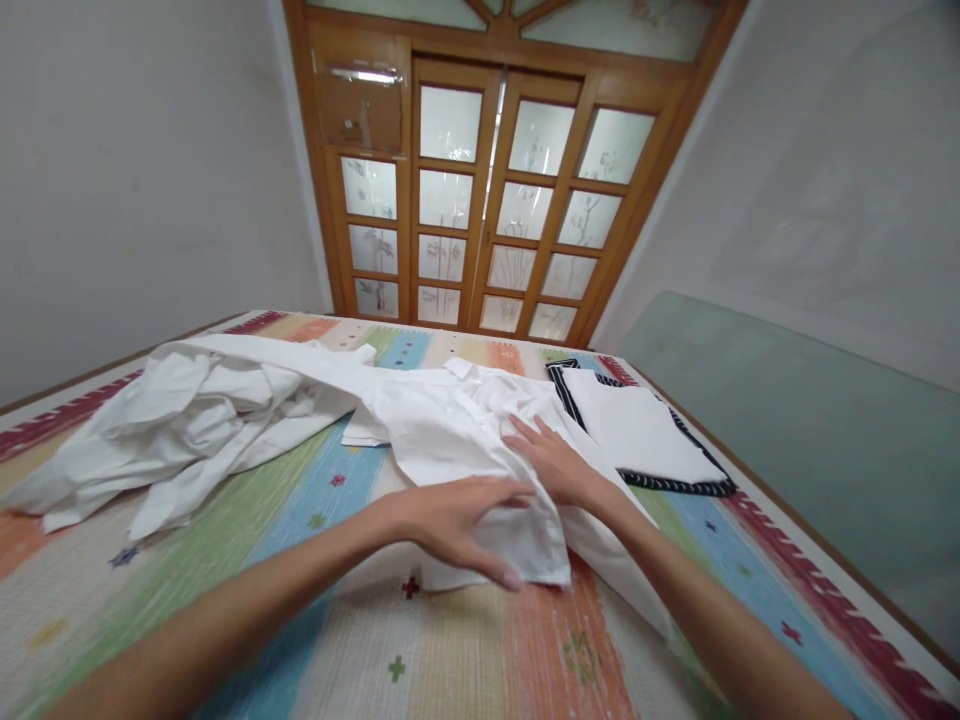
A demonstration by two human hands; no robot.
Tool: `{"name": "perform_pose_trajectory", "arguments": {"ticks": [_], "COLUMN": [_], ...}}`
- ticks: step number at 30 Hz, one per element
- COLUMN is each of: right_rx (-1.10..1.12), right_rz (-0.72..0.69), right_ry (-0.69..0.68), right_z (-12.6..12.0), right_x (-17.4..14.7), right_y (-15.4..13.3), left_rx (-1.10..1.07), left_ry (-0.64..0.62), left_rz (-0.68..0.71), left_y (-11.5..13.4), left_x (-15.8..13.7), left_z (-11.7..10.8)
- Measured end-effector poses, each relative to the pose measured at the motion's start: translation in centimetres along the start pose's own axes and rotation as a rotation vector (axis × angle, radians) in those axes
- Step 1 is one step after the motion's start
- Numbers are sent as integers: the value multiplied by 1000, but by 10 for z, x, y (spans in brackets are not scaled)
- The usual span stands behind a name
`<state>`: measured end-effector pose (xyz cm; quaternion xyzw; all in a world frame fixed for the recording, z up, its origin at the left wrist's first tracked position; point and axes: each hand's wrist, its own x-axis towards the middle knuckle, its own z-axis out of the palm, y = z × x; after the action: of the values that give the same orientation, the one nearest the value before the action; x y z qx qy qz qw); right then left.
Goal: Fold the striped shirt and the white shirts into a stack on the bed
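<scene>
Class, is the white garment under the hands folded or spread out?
The garment is mostly spread out: one long strip reaches left over the crumpled pile, another extends beneath the right forearm.

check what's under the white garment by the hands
The striped cloth shows around the white garment, right up to its edges. A white folded edge pokes out at its left, separate or not I can't tell. Anything beneath its middle is covered.
</scene>
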<state>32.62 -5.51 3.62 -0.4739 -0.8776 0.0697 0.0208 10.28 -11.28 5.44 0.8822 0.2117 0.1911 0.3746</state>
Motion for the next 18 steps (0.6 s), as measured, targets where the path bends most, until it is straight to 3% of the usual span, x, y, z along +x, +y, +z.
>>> {"name": "perform_pose_trajectory", "arguments": {"ticks": [2,5,10,14,18], "right_rx": [18,102,167,243,332], "right_rz": [26,-17,138,198,251], "right_ry": [15,5,63,128,286], "right_z": [-4,-6,10,37,44], "right_x": [-28,-80,-150,-161,-143], "right_y": [3,16,63,84,71], "left_rx": [160,311,508,531,505], "left_ry": [-40,24,383,389,383], "left_rz": [53,48,-230,-257,-216], "left_y": [-6,-14,-28,-32,-34], "left_x": [-19,-58,-106,-104,-81], "left_z": [8,17,33,47,59]}}
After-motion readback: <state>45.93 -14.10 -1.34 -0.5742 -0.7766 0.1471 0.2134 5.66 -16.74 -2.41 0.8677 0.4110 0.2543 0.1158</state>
